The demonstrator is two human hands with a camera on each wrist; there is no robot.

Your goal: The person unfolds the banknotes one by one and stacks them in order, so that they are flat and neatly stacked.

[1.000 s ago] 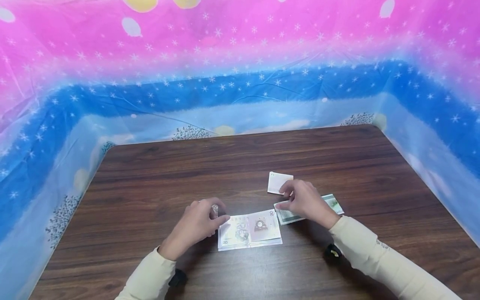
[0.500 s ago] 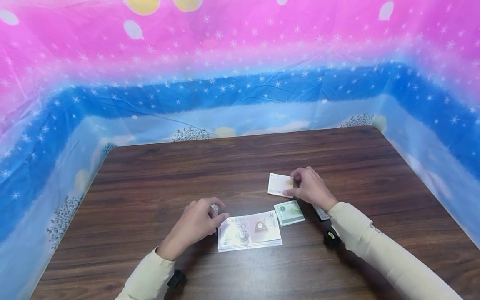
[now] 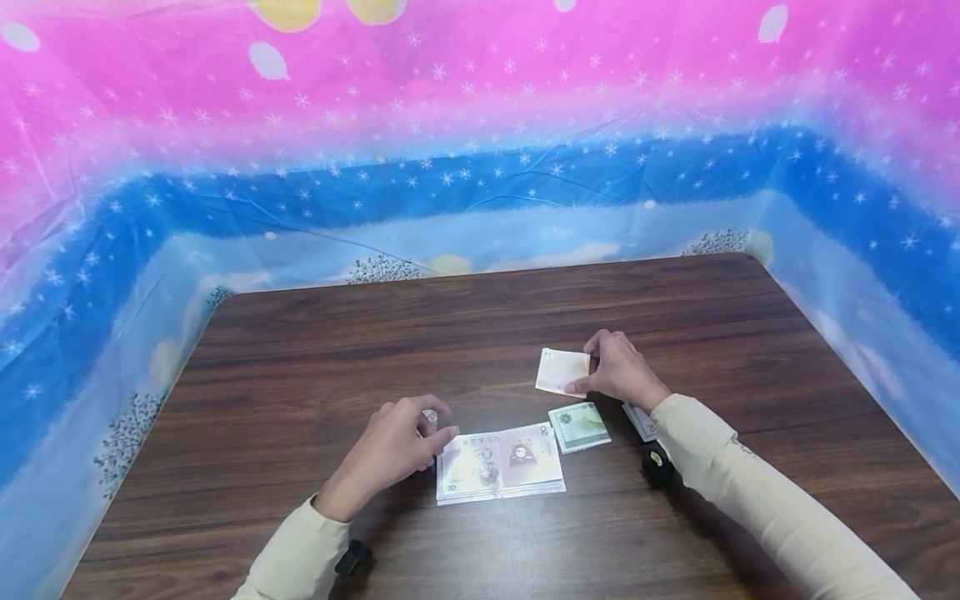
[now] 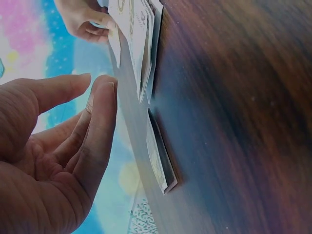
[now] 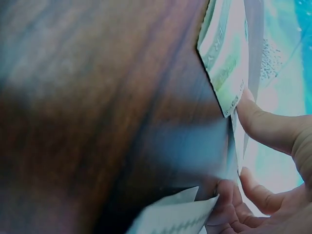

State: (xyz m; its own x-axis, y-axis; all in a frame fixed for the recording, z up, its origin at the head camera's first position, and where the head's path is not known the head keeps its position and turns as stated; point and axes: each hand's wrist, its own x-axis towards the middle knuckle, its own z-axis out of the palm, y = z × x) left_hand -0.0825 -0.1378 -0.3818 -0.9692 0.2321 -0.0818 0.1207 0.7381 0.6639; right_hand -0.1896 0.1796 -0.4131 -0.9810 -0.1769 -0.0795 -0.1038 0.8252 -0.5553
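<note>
With thumb and fingers at its edges, my right hand (image 3: pixel 621 369) pinches a pale folded banknote (image 3: pixel 558 372) in the head view; the right wrist view shows that banknote (image 5: pixel 236 139) nearly edge-on. My left hand (image 3: pixel 397 442) hovers at the left end of an opened-out stack of 20 banknotes (image 3: pixel 498 467), holding nothing. Its thumb and fingers are bent loosely and apart in the left wrist view. Beyond them a small folded banknote (image 4: pixel 160 156) lies on the table, mostly hidden behind the left hand in the head view.
A green folded banknote (image 3: pixel 581 427) lies beside the stack's right end. Under the right wrist another banknote (image 3: pixel 641 421) is partly covered. All rest on a dark wooden table (image 3: pixel 337 350), with a pink and blue snowflake cloth (image 3: pixel 480 167) hung around its far sides.
My right hand has moved from over the green banknote up to the pale one, uncovering the green one. The pale banknote has shifted slightly right. The left hand stays put.
</note>
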